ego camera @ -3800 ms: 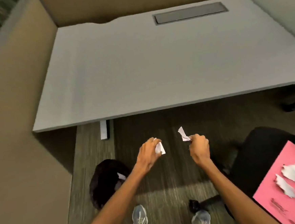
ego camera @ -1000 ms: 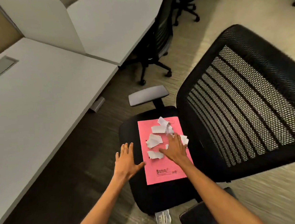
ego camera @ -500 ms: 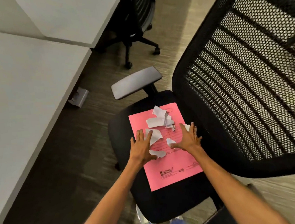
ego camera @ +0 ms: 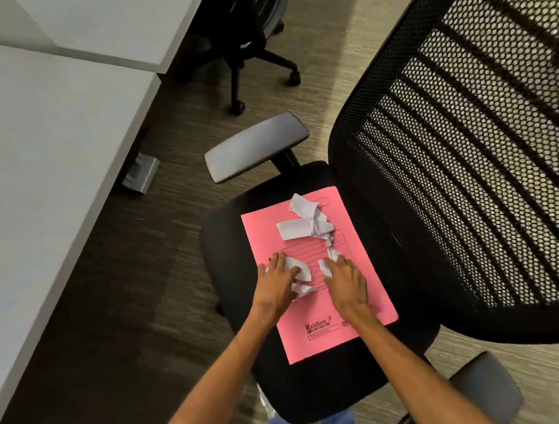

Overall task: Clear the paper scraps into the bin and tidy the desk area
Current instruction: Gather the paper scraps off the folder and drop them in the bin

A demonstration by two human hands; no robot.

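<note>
A pink folder [ego camera: 334, 328] lies on the black seat of an office chair [ego camera: 227, 249]. White torn paper scraps [ego camera: 306, 224] are piled at its far end. More scraps [ego camera: 301, 270] lie mid-folder under my hands. My left hand [ego camera: 277, 284] rests palm down on the folder's left edge, its fingers closing over a curved scrap and a smaller one beneath it. My right hand [ego camera: 347, 281] sits beside it, its fingers curled around small scraps [ego camera: 327, 258] that stick out at the fingertips. The bin is out of view.
The chair's mesh backrest [ego camera: 467, 150] rises at the right, and a grey armrest [ego camera: 254, 147] sits beyond the seat, with another [ego camera: 483, 393] near me. A white desk [ego camera: 33, 157] fills the left. A second black chair [ego camera: 241, 47] stands behind on the carpet.
After dropping scraps at the bin I turned to the chair. Over the last second both hands came down on the pink folder and their spread fingers drew in over the near scraps.
</note>
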